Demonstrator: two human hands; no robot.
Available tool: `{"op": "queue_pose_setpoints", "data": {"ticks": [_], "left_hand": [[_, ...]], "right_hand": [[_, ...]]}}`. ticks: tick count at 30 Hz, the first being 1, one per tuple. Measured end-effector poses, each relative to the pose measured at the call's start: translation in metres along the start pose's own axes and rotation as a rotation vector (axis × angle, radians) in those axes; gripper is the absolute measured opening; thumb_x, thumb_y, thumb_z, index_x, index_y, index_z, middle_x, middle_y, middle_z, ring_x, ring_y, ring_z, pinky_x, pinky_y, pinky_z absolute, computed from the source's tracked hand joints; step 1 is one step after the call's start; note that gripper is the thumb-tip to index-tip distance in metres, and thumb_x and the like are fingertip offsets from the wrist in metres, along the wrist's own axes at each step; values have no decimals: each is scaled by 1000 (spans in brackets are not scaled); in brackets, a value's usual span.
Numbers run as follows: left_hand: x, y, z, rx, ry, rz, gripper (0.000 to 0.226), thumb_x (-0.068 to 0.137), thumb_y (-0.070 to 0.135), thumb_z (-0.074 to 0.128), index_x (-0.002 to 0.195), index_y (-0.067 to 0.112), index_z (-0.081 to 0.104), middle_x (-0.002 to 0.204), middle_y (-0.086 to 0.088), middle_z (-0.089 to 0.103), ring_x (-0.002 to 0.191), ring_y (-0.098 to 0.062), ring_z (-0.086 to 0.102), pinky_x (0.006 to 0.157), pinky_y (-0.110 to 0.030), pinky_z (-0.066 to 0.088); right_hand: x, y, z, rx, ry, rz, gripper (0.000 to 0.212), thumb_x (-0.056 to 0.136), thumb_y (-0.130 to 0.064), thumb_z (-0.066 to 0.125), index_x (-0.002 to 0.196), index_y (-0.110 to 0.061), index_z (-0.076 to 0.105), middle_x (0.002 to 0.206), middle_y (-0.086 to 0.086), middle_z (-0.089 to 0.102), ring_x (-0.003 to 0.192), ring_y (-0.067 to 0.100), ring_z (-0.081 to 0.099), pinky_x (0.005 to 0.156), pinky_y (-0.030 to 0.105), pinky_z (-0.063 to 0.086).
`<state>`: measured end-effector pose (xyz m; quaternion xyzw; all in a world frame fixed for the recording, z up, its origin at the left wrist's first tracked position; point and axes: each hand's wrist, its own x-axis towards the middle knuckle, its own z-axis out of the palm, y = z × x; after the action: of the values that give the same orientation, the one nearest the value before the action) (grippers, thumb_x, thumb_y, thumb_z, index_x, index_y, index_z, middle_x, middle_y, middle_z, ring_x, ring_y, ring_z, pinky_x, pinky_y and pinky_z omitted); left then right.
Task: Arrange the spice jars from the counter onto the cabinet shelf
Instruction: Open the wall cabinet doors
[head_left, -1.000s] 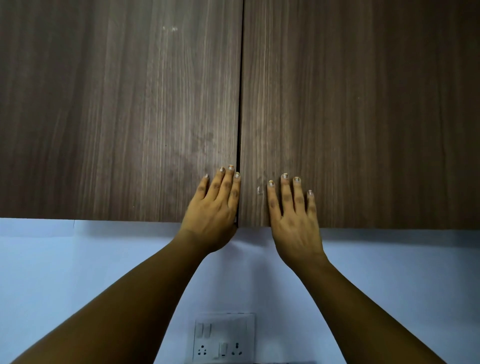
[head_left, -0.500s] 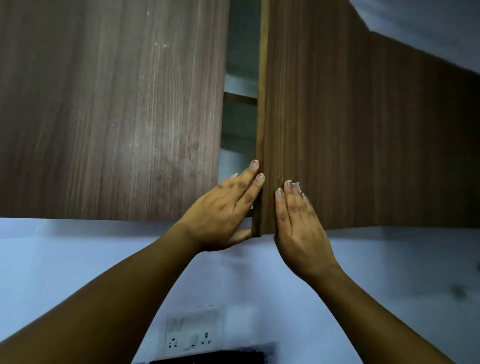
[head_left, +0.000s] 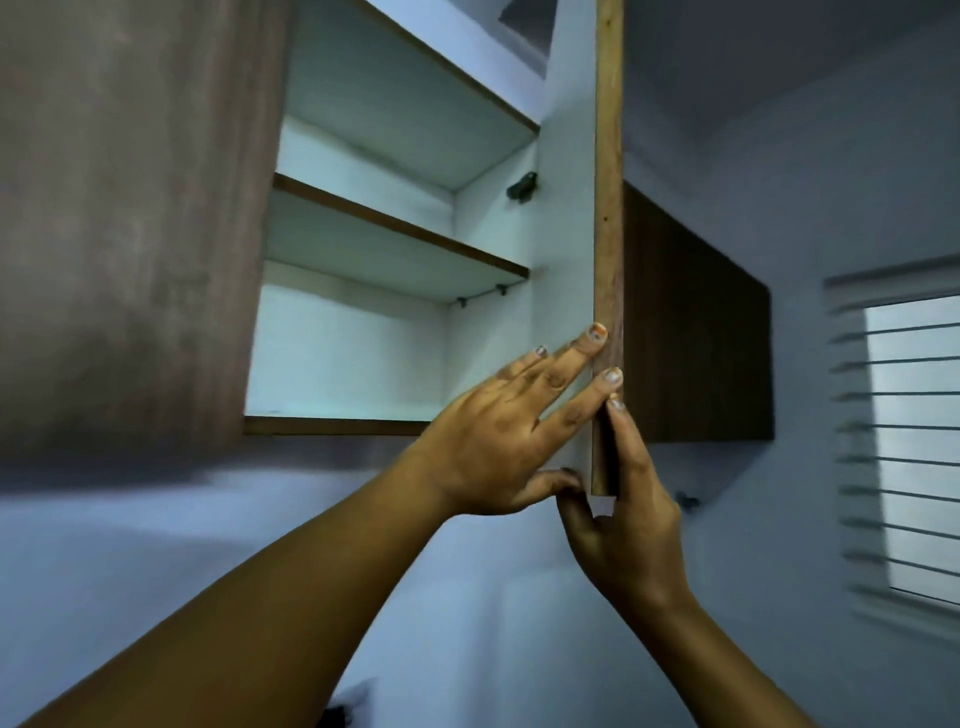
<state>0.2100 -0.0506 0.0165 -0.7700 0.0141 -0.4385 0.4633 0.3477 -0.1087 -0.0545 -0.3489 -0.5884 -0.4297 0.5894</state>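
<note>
The wall cabinet's right door (head_left: 608, 208) stands swung out, and I see it edge-on. My left hand (head_left: 498, 441) presses straight fingers against the door's white inner face near its lower corner. My right hand (head_left: 628, 519) holds that lower corner, with its fingers up the outer face and its thumb under the bottom edge. Inside are white shelves: a middle shelf (head_left: 395, 244), an upper shelf (head_left: 415, 104) and the cabinet floor (head_left: 332, 423). No spice jars or counter are in view.
The left cabinet door (head_left: 130, 234) is closed, its brown wood grain filling the left side. A dark hinge (head_left: 522, 187) sits on the cabinet's inner right wall. A window with slatted blinds (head_left: 909, 441) is at the far right, with pale wall below the cabinet.
The right door went from closed to a narrow gap to swung wide open. Both hands followed its lower edge to the right. My view turned right, and the wall socket dropped out of sight.
</note>
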Motion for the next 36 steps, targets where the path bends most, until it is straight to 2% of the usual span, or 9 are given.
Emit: {"op": "queue_pose_setpoints", "data": {"ticks": [5,9,14,18,21,26,30,33,36], "left_hand": [[50,34,24,-64,42,43,81,85,52,55,145,11,19,153,-23,19,142,-31,21,114,-39,22],[82,56,45,-90,62,76,80,86,53,52,145,12,18,153,-22,16,143,-31,18,114,-38,19],[129,88,84,-133,112,88,81,81,52,50,143,11,21,153,-24,17,143,-33,15,116,-37,19],[162,112,113,-115,115,68,77,81,52,51,141,6,34,152,-25,21,142,-33,18,115,-35,18],[186,134,140,-111,121,48,74,79,51,53,136,5,43,150,-24,25,141,-32,22,114,-34,19],[215,162,180,-141,86,-8,69,80,47,53,134,5,44,151,-22,26,141,-32,24,113,-35,23],[233,170,201,-138,35,-9,68,80,41,49,137,4,41,151,-23,24,142,-33,22,114,-35,22],[236,168,204,-135,38,16,71,81,39,50,140,3,35,152,-24,22,143,-32,18,116,-36,20],[232,162,200,-128,10,54,75,85,39,51,144,2,26,153,-21,21,144,-29,15,117,-37,21]], "right_hand": [[-1,28,-52,-104,42,48,82,69,-13,71,140,-14,29,139,3,42,105,12,59,61,17,55],[-4,58,-82,-151,46,61,75,72,-23,67,136,-7,31,135,6,40,109,11,54,73,11,48],[-2,105,-123,-265,-19,47,72,73,-33,53,134,-2,30,130,3,40,63,18,67,51,11,42],[-6,142,-143,-282,-38,130,72,74,-38,48,136,-8,27,132,2,43,90,25,67,59,4,40],[-11,175,-162,-329,-103,187,72,76,-38,43,140,-17,20,130,13,56,76,30,70,55,-4,26],[-17,220,-184,-392,-216,255,75,77,-19,55,143,-17,18,125,17,60,62,24,67,44,1,20],[-14,241,-194,-515,-311,347,81,80,-22,60,146,-14,14,122,15,62,78,28,68,51,18,39],[-11,240,-194,-739,-274,315,82,71,-28,59,142,-4,25,126,19,58,101,35,64,78,45,51],[-4,225,-191,-937,-210,252,79,71,-27,47,141,6,30,147,30,30,137,44,27,107,63,19]]}}
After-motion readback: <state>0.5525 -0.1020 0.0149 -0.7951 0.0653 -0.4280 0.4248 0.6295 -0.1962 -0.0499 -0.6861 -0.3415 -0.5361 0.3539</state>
